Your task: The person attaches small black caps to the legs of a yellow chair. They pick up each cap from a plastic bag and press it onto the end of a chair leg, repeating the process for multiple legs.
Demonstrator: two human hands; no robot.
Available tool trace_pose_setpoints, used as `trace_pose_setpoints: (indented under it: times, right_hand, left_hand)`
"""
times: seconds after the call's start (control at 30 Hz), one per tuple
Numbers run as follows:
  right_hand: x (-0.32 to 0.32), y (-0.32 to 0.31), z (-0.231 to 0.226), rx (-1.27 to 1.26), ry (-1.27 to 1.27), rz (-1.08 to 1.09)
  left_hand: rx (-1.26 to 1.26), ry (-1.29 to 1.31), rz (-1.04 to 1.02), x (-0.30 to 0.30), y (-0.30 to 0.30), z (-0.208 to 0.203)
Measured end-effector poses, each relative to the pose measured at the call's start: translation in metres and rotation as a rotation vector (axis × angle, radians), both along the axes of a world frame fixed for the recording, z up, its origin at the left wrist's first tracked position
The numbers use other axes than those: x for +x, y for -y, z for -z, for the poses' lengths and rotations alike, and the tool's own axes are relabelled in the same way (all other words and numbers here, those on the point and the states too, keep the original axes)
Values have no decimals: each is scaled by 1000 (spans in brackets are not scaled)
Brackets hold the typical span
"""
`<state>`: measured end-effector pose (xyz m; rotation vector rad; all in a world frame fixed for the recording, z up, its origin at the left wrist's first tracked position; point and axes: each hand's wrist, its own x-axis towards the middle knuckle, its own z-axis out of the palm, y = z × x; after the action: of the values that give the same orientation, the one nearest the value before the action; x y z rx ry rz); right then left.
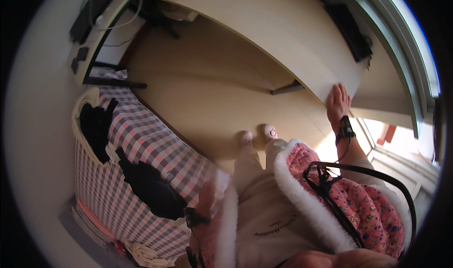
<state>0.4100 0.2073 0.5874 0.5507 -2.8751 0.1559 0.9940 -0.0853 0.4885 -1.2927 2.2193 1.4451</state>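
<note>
While a pale surface (pixel 283 27) spans the far side, checked cloth (pixel 158 131) stretches along the left, bearing a dark garment (pixel 153 190). The right hand (pixel 338 106) lies flat, outstretched, on the surface's edge; well apart, the blurred left hand (pixel 205 198) is near the garment, its grip unclear.

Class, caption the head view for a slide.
Right hand at the edge of a pale desk, left hand near a checked cloth.
</note>
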Motion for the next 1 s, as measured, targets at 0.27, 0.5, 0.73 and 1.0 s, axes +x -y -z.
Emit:
trace_pose_setpoints:
  times: [0.27, 0.5, 0.73, 1.0]
  right_hand:
    - [18, -18, 15, -25, -140, -92]
    - [39, -19, 20, -20, -118, -22]
    - [92, -19, 28, -28, -105, -34]
    - [133, -16, 35, -51, -60, -8]
  left_hand:
    - [-245, 36, 20, -21, 2, -11]
    - [-27, -820, -469, -121, 38, -208]
    - [-157, -1792, 554, -96, -3, -405]
    - [-424, -1644, 541, -97, -72, -462]
